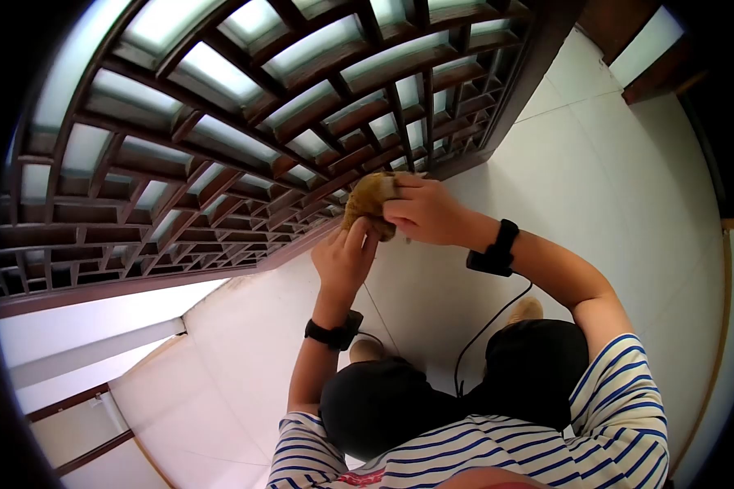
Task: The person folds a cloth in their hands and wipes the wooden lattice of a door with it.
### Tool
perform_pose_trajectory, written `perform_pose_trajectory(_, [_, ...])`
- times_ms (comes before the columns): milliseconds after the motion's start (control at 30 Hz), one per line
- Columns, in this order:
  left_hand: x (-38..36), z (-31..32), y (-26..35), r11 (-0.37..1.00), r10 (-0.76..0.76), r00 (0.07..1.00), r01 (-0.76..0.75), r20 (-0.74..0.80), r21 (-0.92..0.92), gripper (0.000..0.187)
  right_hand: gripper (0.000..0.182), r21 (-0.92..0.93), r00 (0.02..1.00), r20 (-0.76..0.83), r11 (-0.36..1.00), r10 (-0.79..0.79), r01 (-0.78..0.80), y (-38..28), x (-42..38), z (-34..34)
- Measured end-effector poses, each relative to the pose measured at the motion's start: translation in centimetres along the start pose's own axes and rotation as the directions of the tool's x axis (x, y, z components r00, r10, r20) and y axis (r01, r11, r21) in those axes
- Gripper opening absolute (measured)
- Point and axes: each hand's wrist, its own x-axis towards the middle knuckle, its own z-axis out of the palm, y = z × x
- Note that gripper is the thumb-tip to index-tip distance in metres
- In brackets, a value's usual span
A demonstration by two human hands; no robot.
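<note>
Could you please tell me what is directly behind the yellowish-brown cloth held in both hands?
Behind the yellowish-brown cloth stands the dark wooden lattice screen with frosted panes. The right hand and left hand grip the cloth, which covers the bars directly behind it.

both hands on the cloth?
Yes: the right hand and left hand both grip the yellow-brown cloth against the wooden lattice screen.

- No text, label, brand, number or sign can be read anywhere in this view.
- The striped shirt [620, 424] shows a small red mark at its lower edge, too cut off and blurred to tell whether it is lettering.
- The wrist bands [497, 248] show no readable marking.
</note>
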Motion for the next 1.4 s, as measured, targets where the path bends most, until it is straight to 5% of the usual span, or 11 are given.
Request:
perform_pose_trajectory(200, [3.3,-1.3,2.2,0.997,-0.061,0.990,0.065,-0.127,0.029,0.015,0.008,-0.243,0.969,-0.238,0.970,-0.066,0.007,-1.1,0.1,-3.0])
perform_pose_trajectory(300, [5.3,0.3,1.7,0.998,-0.030,0.997,0.033,-0.067,0.045,0.015,0.017,-0.220,0.988,-0.104,0.966,0.116,-0.137,-0.9,2.4,-2.6])
perform_pose_trajectory(433, [6.1,1.7,1.6,0.999,0.008,0.991,0.000,-0.136,0.054,0.014,0.024,-0.407,0.983,-0.184,0.909,0.011,-0.087,-0.7,2.4,-1.4])
perform_pose_trajectory(600, [6.7,0.9,1.7,0.999,-0.002,0.995,0.006,-0.102,0.045,0.012,0.027,-0.549,0.975,-0.006,0.814,0.222,-0.189,-1.7,1.8,-1.2])
perform_pose_trajectory(767, [5.7,-0.1,2.1,0.998,-0.017,0.999,0.020,-0.047,0.061,0.009,0.016,-0.356,0.964,-0.055,0.897,0.260,-0.263,-2.4,1.4,-2.6])
perform_pose_trajectory(833, [3.9,-0.4,2.4,0.987,-0.059,0.990,0.077,0.127,-0.140,0.009,0.014,-0.240,0.953,-0.036,0.923,0.302,-0.302,-2.3,-0.3,-2.5])
perform_pose_trajectory(1033, [-3.2,-0.6,2.2,0.915,-0.239,0.888,0.341,0.392,-0.216,0.014,0.013,-0.112,0.873,0.202,0.896,0.444,-0.430,-2.4,-4.1,-1.1])
perform_pose_trajectory(1167, [-3.0,-2.6,1.7,0.885,-0.316,0.916,0.379,0.247,-0.270,0.025,0.012,0.001,0.947,0.099,0.952,0.304,-0.306,-2.6,-1.7,-2.5])
perform_pose_trajectory(1233, [-2.7,-3.2,0.6,0.975,-0.103,0.995,0.098,-0.015,-0.202,0.028,0.014,0.003,0.968,0.069,0.970,0.242,-0.243,-3.1,-1.0,-2.2])
perform_pose_trajectory(1333, [-2.3,-3.5,-0.5,0.990,-0.054,0.996,0.044,-0.074,-0.135,0.035,0.028,0.039,0.960,0.067,0.961,0.273,-0.275,-3.7,-0.2,-1.4])
perform_pose_trajectory(1400, [-1.4,-3.9,-0.9,0.997,-0.035,0.989,0.025,-0.144,-0.072,0.039,0.044,-0.039,0.991,0.131,0.998,-0.039,0.044,-4.1,1.2,-0.3])
